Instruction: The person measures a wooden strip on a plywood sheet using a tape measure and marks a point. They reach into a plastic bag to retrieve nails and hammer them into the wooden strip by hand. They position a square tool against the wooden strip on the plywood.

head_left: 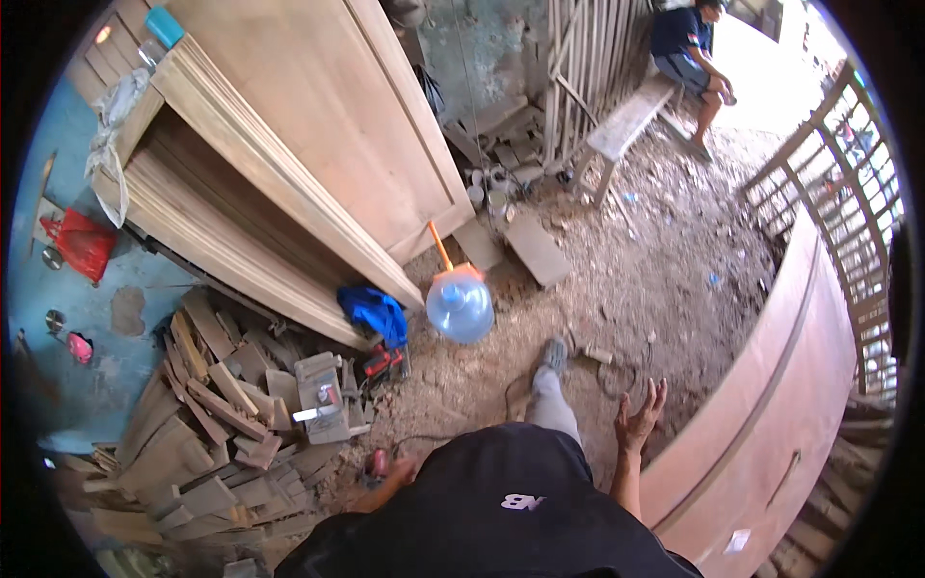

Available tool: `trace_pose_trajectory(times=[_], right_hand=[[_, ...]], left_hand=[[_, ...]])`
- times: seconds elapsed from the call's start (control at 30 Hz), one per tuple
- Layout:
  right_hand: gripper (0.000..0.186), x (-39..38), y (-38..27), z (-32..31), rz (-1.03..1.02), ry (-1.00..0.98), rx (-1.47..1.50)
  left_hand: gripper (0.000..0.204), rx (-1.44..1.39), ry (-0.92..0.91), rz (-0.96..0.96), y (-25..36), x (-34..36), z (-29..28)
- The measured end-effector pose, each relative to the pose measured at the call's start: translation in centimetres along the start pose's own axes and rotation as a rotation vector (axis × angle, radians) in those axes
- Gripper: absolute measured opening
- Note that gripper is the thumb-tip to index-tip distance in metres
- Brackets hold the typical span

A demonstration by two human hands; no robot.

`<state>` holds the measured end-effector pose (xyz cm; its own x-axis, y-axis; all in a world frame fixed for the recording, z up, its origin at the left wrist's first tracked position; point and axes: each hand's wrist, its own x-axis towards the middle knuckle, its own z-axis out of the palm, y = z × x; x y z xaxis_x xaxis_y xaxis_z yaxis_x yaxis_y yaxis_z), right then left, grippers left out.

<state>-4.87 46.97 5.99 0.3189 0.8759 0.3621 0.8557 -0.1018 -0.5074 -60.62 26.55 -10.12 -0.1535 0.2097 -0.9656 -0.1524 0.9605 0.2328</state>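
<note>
**Our right hand [642, 420] spread wide, our left hand [399, 471] low by a red rounded object [377, 462]**

We hold our right hand up, fingers apart, near a long reddish-brown wooden panel [761, 414] at our right. Our left hand is down low, with the red rounded object just beside it; we cannot tell whether its fingers grip it. Left of that lies a heap of flat, dusty wood offcuts [228, 380]. Ahead of us, on the brown littered floor [674, 279], is a clear bluish plastic jug [462, 313], near a crumpled bright blue fabric [376, 313]. Farther off, a person [680, 34] sits on a pale wooden bench [623, 130].
</note>
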Motion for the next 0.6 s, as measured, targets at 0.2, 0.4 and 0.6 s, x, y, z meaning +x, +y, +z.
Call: trace_pose_trajectory(times=[0.2, 0.4, 0.6], right_hand=[[0.071, 21.8, 1.6, 10.6, -0.233, -0.121, 0.185], [0.088, 37.2, -12.4, 18.5, -0.736, -0.707, 0.386], [0.099, 41.9, -31.5, 21.2, -1.554, -1.045, 0.954]], left_hand=[[0.021, -0.057, -0.056, -0.072, 10.6, 0.5, 11.1], [0.018, -0.299, -0.134, 0.324, 35.0, 5.2, 21.5], [0.030, -0.432, -0.056, 0.638, 67.6, 6.3, 27.7]])
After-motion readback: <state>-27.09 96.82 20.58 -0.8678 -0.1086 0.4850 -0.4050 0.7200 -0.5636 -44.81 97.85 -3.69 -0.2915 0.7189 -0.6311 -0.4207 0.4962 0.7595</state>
